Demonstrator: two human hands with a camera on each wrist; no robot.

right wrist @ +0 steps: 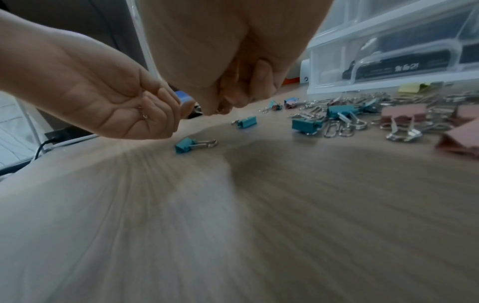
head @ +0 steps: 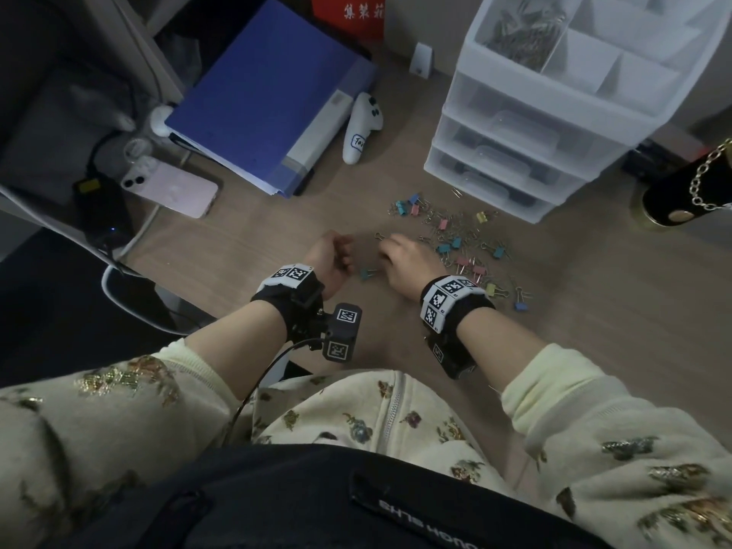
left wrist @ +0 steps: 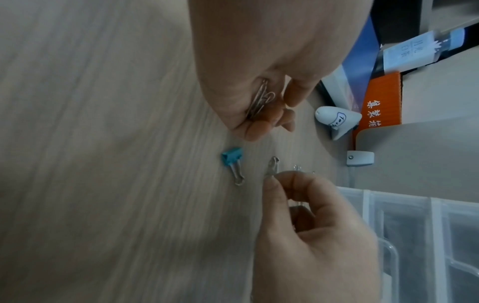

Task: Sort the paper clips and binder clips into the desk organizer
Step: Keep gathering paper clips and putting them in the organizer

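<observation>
**Paper clips cupped in one hand, another being pinched off the desk**

The left hand [left wrist: 259, 67] hangs over the pale wood-grain desk [head: 245, 247], its grip curled round a small bundle of thin silver wire paper clips [left wrist: 260, 98] lying along the palm. The right hand [left wrist: 311, 225] reaches down beside it; its fingertips [left wrist: 272, 184] pinch the end of a single wire paper clip [left wrist: 273, 166] that lies on the desk. Just beside that clip lies a teal binder clip [left wrist: 232, 158], a folded metal wedge with looped silver handles.

To the right of the hands spreads a loose pile of clips [head: 463, 243]: pink, teal, yellow and blue binder clips mixed with bent wire paper clips. Behind the pile stands the organizer [head: 515, 152], frosted clear plastic with stacked drawers and an open divided top; one top compartment [head: 523, 29] holds a heap of metal paper clips.

A blue folder [head: 269, 97], a smooth white game controller [head: 362, 128] and a pink phone [head: 174, 188] lie on the left part of the desk.
</observation>
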